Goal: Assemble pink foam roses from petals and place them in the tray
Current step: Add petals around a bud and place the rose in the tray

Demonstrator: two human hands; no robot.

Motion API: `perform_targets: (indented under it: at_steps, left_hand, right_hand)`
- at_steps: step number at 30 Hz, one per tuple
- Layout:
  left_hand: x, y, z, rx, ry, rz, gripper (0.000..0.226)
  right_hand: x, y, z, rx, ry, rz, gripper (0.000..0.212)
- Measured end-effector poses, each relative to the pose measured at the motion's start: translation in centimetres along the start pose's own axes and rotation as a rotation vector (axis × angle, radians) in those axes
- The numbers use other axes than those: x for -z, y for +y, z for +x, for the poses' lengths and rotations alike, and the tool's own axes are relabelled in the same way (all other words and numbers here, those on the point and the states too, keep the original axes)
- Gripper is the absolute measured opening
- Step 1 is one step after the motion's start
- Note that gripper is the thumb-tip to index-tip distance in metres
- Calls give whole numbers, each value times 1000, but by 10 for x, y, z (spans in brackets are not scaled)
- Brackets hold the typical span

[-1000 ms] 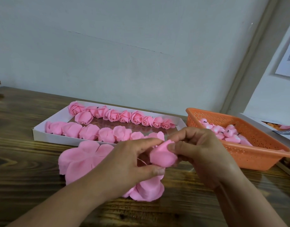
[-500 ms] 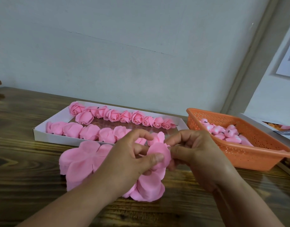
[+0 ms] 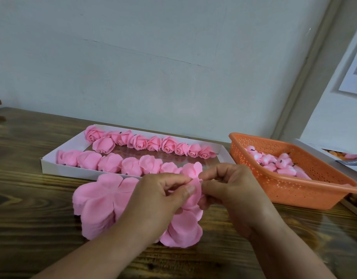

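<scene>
Since a second ago both hands have drawn closer and the puffed petal is flattened: left hand (image 3: 163,196) and right hand (image 3: 232,190) both pinch the pink petal piece (image 3: 193,195) just above the loose petal stack (image 3: 101,200) on the table (image 3: 32,208). Looks mid-wrap; next move likely needs a tight curl without creasing, then a reach to the white tray (image 3: 52,160), its near row of roses (image 3: 111,163) almost full. Orange basket (image 3: 294,190) of buds sits right, clear of that path.
</scene>
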State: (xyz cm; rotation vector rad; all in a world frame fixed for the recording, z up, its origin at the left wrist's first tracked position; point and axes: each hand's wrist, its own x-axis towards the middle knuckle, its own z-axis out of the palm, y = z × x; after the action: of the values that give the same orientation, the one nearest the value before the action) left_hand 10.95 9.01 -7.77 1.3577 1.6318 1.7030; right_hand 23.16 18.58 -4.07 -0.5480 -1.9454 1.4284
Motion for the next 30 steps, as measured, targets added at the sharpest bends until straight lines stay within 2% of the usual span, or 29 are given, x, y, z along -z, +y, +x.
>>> perform_targets:
  at_steps: [5, 8, 14, 16, 18, 19, 22, 30]
  left_hand:
    - [1, 0, 1, 33, -52, -30, 13]
    - [2, 3, 1, 45, -53, -86, 13]
    - [2, 10, 2, 256, -45, -444, 21]
    - [1, 13, 2, 298, -46, -526, 10]
    - [1, 14, 2, 330, -52, -576, 23]
    - [1, 14, 1, 336, -56, -589, 26]
    - [1, 15, 2, 337, -51, -576, 15]
    - [-1, 22, -1, 247, -26, -515, 21]
  right_hand:
    - [-2, 2, 0, 9, -2, -21, 38]
    - [-2, 2, 1, -2, -35, 43, 33]
    - [1, 0, 3, -29, -129, 243, 28]
    - [0, 2, 4, -28, -134, 292, 30]
    - [1, 4, 5, -29, -144, 348, 33]
    - [1, 5, 5, -27, -157, 369, 33]
    - [0, 7, 5, -17, -188, 399, 34]
    - [-1, 7, 2, 43, -270, 405, 41]
